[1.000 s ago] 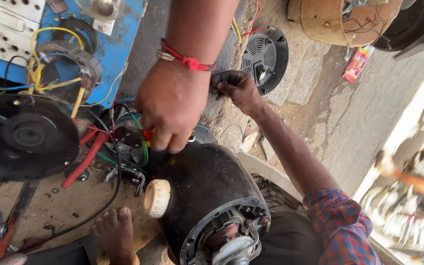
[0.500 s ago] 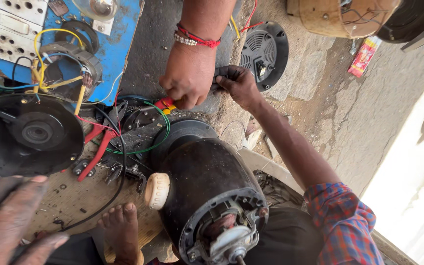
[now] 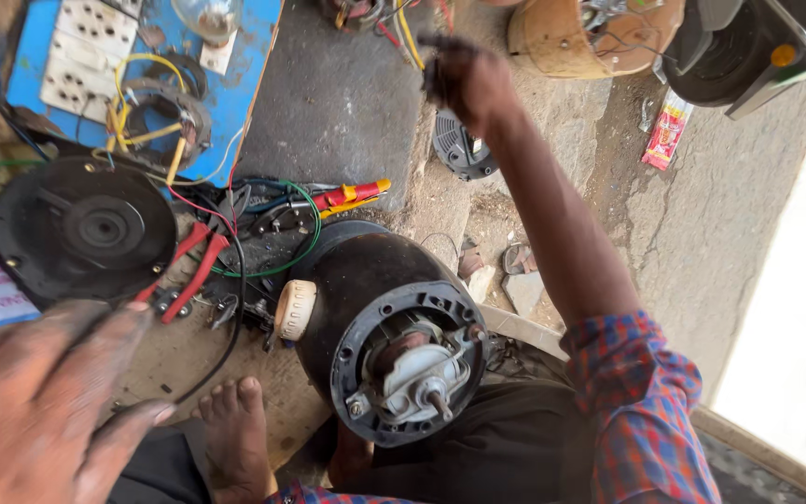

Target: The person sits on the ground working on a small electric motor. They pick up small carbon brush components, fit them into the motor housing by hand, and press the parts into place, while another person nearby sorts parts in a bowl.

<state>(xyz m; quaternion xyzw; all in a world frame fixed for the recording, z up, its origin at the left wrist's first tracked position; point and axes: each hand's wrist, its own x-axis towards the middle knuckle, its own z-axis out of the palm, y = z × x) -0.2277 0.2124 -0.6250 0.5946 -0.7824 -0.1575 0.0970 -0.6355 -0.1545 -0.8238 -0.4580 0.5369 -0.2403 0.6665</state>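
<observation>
Between the person's knees, the black electric motor (image 3: 366, 308) is lying on its side with its end cover removed, exposing the shaft (image 3: 440, 403) and the inner switch assembly (image 3: 417, 373). Neither hand is touching the motor. The left hand (image 3: 44, 401) is hanging open, fingers spread and holding nothing, close to the camera at the lower left. The right hand (image 3: 466, 79) is reaching far forward, well apart from the motor; its grip is blurred, so whether it is holding anything cannot be told. Judged from this layout, disassembly is done on 1 end only. Red-handled pliers (image 3: 188, 266), a red-and-yellow screwdriver (image 3: 352, 196) and a black round cover (image 3: 86, 229) are lying beside the motor.
</observation>
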